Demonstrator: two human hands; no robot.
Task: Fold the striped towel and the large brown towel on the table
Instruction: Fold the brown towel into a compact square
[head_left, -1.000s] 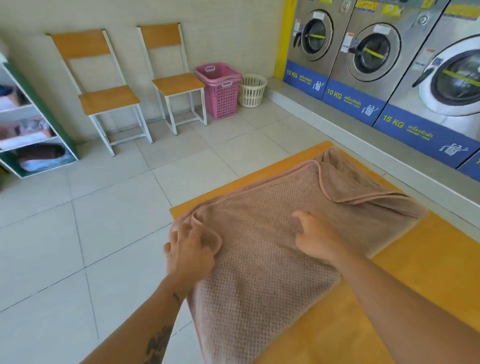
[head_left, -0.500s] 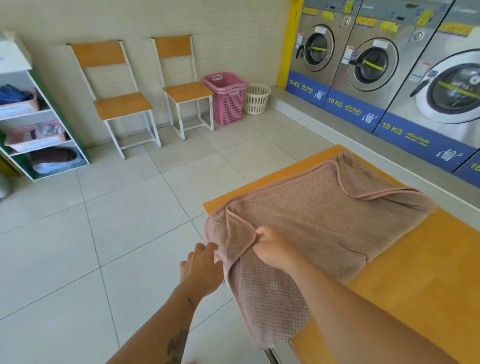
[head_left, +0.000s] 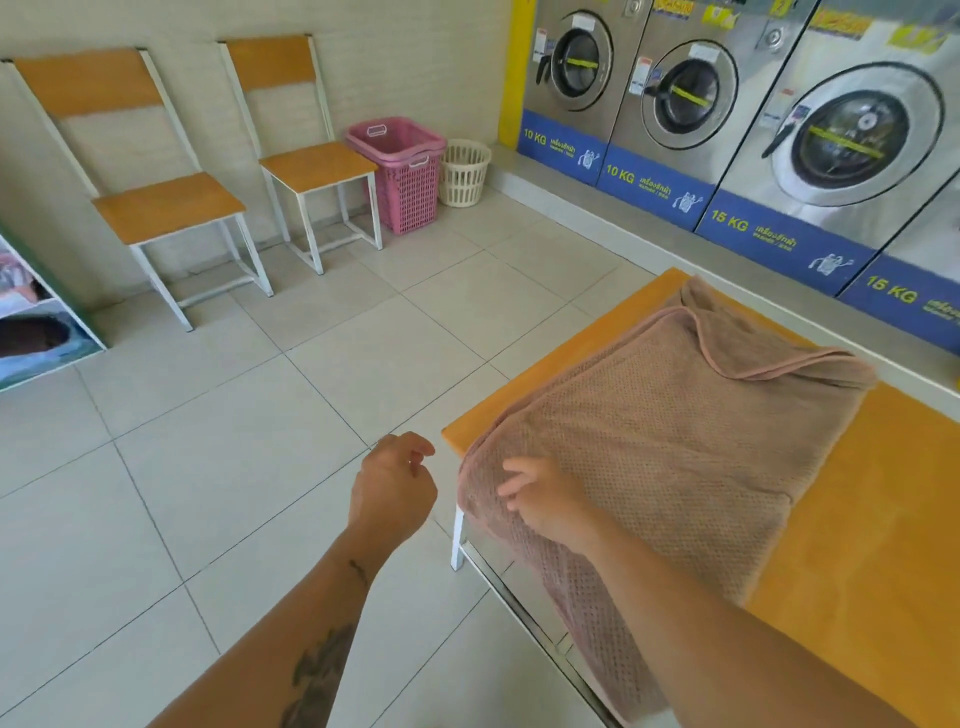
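Observation:
The large brown towel (head_left: 675, 431), waffle-textured and partly folded, lies across the yellow table (head_left: 883, 519). Its near end hangs over the front edge and a smooth flap is turned over at the far right. My right hand (head_left: 545, 501) rests on the towel's near-left corner at the table's corner, fingers spread flat on the cloth. My left hand (head_left: 395, 483) hovers over the floor just left of the table, loosely curled and holding nothing, apart from the towel. No striped towel is in view.
Washing machines (head_left: 675, 104) line the wall behind the table. Two wooden chairs (head_left: 171, 208), a pink laundry basket (head_left: 405, 171) and a white basket (head_left: 465, 171) stand by the back wall. A shelf with laundry (head_left: 36, 322) stands at the left. Tiled floor lies between.
My left hand let go of the towel's left corner and drew off the table. My right hand slid from the towel's middle to its near-left corner, and the turned-up corner now lies flat.

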